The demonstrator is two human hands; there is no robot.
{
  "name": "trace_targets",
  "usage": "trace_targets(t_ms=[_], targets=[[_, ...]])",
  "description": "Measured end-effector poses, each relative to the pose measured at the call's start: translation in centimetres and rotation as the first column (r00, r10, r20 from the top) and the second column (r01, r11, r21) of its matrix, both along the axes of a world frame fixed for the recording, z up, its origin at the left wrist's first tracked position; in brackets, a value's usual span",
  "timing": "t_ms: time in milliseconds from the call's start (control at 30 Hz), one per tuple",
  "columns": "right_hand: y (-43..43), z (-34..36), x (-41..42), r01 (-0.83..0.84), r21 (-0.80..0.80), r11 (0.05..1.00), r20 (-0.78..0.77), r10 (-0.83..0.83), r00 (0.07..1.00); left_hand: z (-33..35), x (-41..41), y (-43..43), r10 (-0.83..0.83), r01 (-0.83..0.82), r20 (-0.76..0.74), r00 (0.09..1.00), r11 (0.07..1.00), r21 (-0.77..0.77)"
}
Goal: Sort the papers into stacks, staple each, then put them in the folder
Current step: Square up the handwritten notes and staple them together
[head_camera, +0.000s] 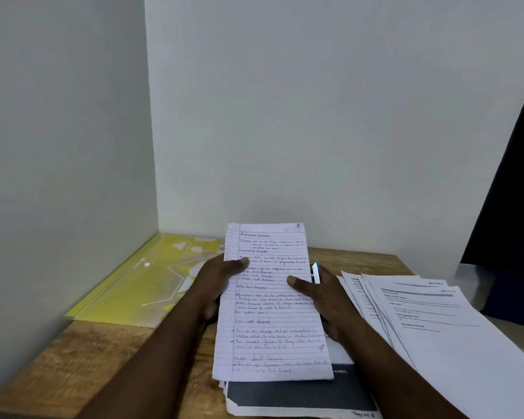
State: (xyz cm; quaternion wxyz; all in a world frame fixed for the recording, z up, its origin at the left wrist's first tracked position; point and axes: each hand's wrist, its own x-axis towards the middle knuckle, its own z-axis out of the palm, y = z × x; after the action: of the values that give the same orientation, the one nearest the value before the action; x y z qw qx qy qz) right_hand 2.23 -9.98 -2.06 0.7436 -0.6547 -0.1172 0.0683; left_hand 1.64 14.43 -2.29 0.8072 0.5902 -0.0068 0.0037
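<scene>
my left hand (221, 276) pinches the left edge of the handwritten lined sheets (273, 313), thumb on the written face and fingers hidden behind. my right hand (324, 300) pinches the right edge the same way, and a small blue-and-white object (315, 272) sticks up from its fingers; i cannot tell whether it is a stapler or a pen. the sheets are lifted and tilted towards me, long axis running straight away from me, their lower edge over a pile topped by a dark printed page (300, 391) on the bench (88, 358).

just right of my right hand, printed sheets (430, 322) lie fanned and overlapping, not yet squared. the yellow folder (139, 285) lies flat well to the left of my left hand, against the left wall, its long axis running from near-left towards the far corner. i judge this is the sorting step. the left hand is the nearer one to the folder, the right to the printed fan, so handwritten pages need a spot apart from that fan.
</scene>
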Motion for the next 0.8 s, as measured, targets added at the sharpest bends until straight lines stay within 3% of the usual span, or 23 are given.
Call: trace_targets(t_ms=[333,567,733,800], targets=[[0.0,-0.3,0.1,0.004,0.013,1.0,0.016,-0.004,1.0,0.3,-0.9,-0.7,-0.028,0.028,-0.018,0.999,0.999,0.019],[0.0,-0.1,0.2,-0.006,0.058,0.998,-0.002,0.006,1.0,0.6,-1.0,-0.2,-0.077,0.066,-0.103,0.992,0.992,-0.109],[-0.1,-0.2,0.4,-0.002,0.061,0.998,-0.016,0.003,1.0,0.2,-1.0,-0.5,-0.074,0.075,-0.048,0.996,0.997,0.011],[-0.3,-0.3,0.6,0.008,0.048,0.999,-0.003,-0.008,1.0,0.4,-1.1,-0.4,-0.087,0.086,-0.052,0.995,0.996,-0.025]])
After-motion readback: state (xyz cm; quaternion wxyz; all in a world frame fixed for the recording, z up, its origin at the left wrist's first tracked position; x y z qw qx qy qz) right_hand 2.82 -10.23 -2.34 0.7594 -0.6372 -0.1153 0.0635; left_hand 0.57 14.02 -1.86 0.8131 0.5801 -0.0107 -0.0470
